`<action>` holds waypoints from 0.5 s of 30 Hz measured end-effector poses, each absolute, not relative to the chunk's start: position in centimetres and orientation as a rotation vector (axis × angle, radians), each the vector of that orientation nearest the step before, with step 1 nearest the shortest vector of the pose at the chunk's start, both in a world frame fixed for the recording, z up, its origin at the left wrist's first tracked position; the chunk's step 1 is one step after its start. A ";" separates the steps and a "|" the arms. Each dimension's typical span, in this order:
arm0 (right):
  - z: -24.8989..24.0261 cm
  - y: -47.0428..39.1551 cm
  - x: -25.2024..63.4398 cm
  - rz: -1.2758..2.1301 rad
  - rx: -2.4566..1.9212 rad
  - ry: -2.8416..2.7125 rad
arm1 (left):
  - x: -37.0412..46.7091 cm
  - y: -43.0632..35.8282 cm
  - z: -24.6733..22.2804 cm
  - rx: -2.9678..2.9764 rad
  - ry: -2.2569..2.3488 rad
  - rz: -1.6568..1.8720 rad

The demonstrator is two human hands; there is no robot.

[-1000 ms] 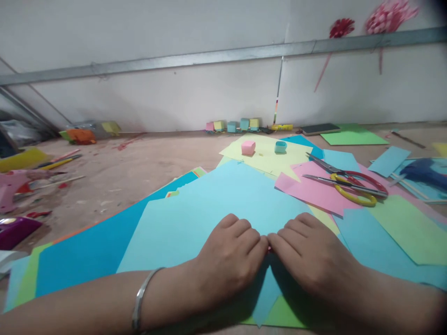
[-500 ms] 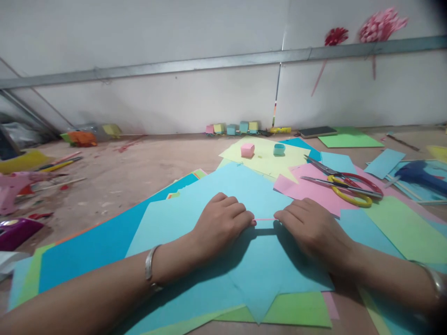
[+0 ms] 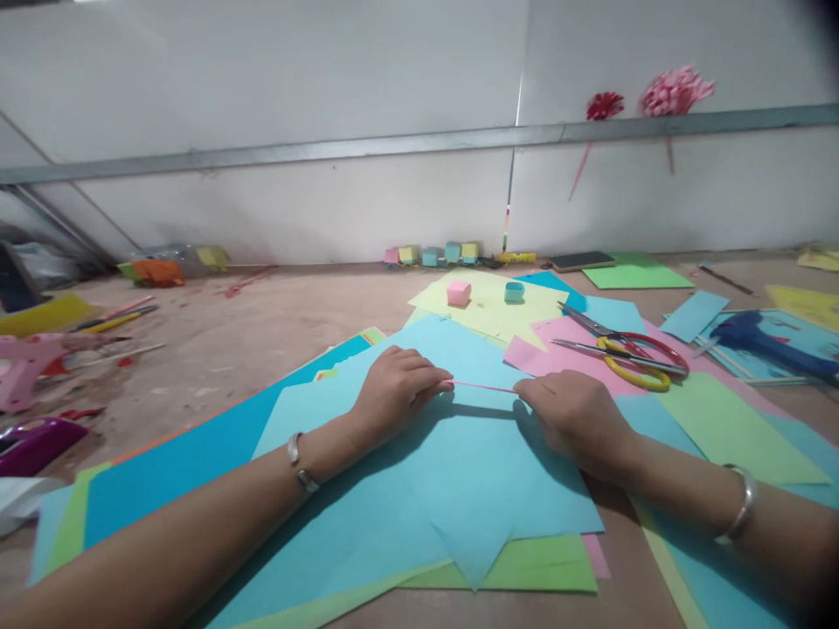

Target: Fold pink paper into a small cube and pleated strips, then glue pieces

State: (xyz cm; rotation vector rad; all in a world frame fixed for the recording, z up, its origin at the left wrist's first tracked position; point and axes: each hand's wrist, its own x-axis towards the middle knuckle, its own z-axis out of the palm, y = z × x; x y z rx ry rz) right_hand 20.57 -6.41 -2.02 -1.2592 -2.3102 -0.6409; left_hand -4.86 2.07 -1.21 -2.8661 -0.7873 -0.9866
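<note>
A thin pink strip (image 3: 483, 386) is stretched between my two hands, just above light blue paper (image 3: 367, 542). My left hand (image 3: 398, 390) pinches its left end between closed fingers. The right end is gripped in my right hand (image 3: 577, 419), fingers also closed. Beyond them, a small pink paper box (image 3: 459, 293) and a small blue paper box (image 3: 515, 292) sit on pale yellow paper (image 3: 426, 293). Two pairs of scissors, one red-handled (image 3: 675, 349) and one yellow-handled (image 3: 633, 376), lie overlapping on pink paper to the right of the hands.
Pink glue gun (image 3: 26, 362) and purple tool (image 3: 39, 441) lie at the left. A blue glue gun (image 3: 773, 345) rests at the right. Several small colored boxes (image 3: 431, 256) line the wall. Paper flowers (image 3: 675, 92) hang behind a metal rail (image 3: 262, 155).
My left hand has moved left and slightly up, away from my right hand. More of the pink strip now shows between them. The camera view has shifted a little.
</note>
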 end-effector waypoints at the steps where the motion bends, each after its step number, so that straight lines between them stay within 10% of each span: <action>1: -2.0 -6.5 20.6 -0.587 -1.303 -2.307 | -4.8 2.2 -1.2 -2.937 -0.831 -1.056; 8: -1.6 -5.6 21.6 0.103 -1.548 -2.059 | -5.5 3.8 -0.8 -2.719 -1.699 -1.767; 15: 1.0 -5.1 20.6 0.570 -1.383 -1.750 | -4.3 3.9 1.7 -2.840 -1.604 -1.733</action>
